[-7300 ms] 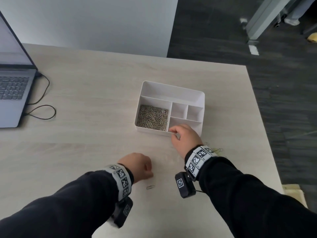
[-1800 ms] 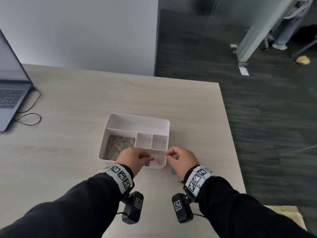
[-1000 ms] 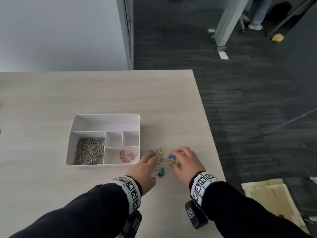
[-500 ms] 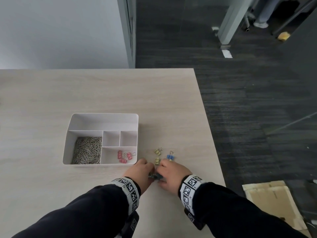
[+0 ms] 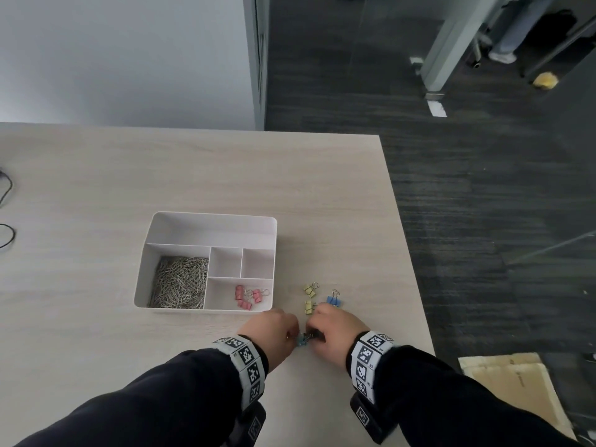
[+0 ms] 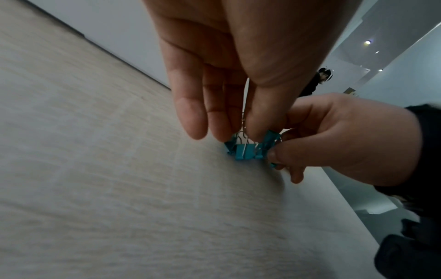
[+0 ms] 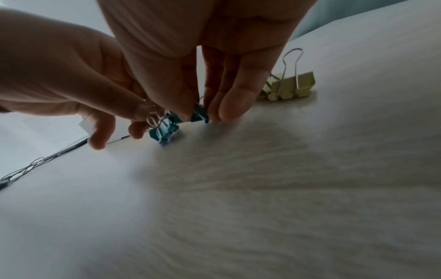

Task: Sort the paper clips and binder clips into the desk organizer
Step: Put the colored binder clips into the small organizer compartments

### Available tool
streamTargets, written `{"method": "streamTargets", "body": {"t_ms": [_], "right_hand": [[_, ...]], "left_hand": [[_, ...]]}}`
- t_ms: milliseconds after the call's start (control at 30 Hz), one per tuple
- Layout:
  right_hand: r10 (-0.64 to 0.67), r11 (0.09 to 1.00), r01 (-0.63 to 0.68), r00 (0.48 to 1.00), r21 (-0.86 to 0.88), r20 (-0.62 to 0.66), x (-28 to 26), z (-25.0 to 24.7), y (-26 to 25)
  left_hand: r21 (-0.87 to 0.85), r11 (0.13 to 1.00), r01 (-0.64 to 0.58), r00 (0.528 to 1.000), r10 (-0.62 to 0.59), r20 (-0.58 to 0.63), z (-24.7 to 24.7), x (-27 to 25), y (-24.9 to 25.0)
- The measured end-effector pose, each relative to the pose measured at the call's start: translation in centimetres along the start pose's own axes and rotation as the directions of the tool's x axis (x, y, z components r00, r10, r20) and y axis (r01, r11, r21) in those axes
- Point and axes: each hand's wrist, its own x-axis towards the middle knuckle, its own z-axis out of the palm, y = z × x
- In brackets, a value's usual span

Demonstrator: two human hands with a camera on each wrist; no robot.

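Teal binder clips [image 6: 248, 149]: a small bunch on the desk [image 5: 193, 175], near its front edge, between the two hands and just in front of the organizer's right front corner.
Left hand [image 5: 271, 330]: fingertips curled down, pinching the wire handles at the left of the bunch.
Right hand [image 5: 335, 330]: thumb and fingers clamped on a teal clip at the right of the bunch.
Step in hand: likely gathering the teal clips to lift them together.
Doing it well: squeeze the bodies rather than the loose wire loops, which swing; close both hands inward so none slips out, then lift straight up.
Desk organizer [image 5: 206, 217]: white, toward the desk's middle; paper clips [image 5: 180, 282] fill its left front compartment, pink binder clips [image 5: 248, 296] lie in the right front one.
Yellow binder clips [image 5: 310, 296]: loose, just beyond the right hand.
Blue binder clip [image 5: 333, 299]: beside them, toward the right edge.
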Motion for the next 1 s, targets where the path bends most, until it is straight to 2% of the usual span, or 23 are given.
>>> {"method": "streamTargets", "body": {"t_ms": [167,233,367,467,533,633,767,867,1000], "right_hand": [[0.004,0.999,-0.004,1.000,0.032,-0.003,0.4,-0.4,-0.6],[-0.002,0.992,0.010,0.997,0.123,-0.071,0.7,-0.4,-0.6],[0.074,0.962,0.002,0.962,0.273,-0.265,1.8,-2.5,-1.9],[0.129,0.937,0.008,0.920,0.349,-0.369,3.4,-4.4,-3.6],[0.176,0.910,-0.001,0.906,0.415,-0.384,4.5,-5.4,-4.8],[0.231,0.872,-0.023,0.900,0.488,-0.370,6.2,-6.0,-6.2],[0.290,0.832,-0.056,0.893,0.552,-0.346,7.7,-5.8,-7.4],[0.285,0.848,-0.059,0.888,0.527,-0.359,8.3,-5.7,-8.0],[0.261,0.878,-0.060,0.891,0.476,-0.370,8.2,-5.6,-8.2]], "left_hand": [[0.023,0.999,-0.036,0.999,0.035,0.040,-0.9,-0.4,0.0],[-0.001,0.999,-0.052,0.998,0.052,0.024,-2.1,-0.7,-0.1],[-0.150,0.986,-0.075,0.991,0.057,-0.117,-6.0,-0.8,-1.5],[-0.362,0.932,-0.011,0.982,-0.059,-0.181,-9.2,-1.0,-2.8],[-0.498,0.866,0.033,0.967,-0.154,-0.205,-10.5,-1.1,-3.8],[-0.607,0.793,0.058,0.937,-0.253,-0.242,-10.9,-0.8,-5.3],[-0.708,0.701,0.093,0.922,-0.329,-0.205,-10.4,-0.3,-6.5],[-0.714,0.693,0.102,0.926,-0.329,-0.186,-10.1,-0.3,-6.7],[-0.677,0.728,0.103,0.922,-0.325,-0.209,-10.3,-0.5,-6.9]]}}
